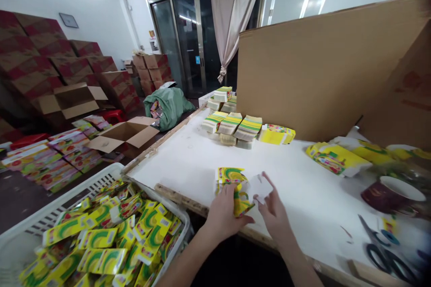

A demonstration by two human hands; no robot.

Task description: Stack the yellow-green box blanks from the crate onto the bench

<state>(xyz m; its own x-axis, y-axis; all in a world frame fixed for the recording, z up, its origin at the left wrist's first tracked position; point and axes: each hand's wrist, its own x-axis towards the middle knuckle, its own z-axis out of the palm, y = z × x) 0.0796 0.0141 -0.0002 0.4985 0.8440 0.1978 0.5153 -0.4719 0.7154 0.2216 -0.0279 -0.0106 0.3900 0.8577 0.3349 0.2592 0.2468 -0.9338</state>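
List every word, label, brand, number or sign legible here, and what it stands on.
No text is readable.
Yellow packaging in left hand: print too small, blurred.
Yellow packets in white basket: print too small.
Blue door sign: too small.
Maroon mug: mark blurred.
Fruit-printed boxes: lettering too blurred.

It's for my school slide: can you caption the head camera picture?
Left hand gripping yellow packets, right hand holding a white piece, near a white plastic basket of similar packets.
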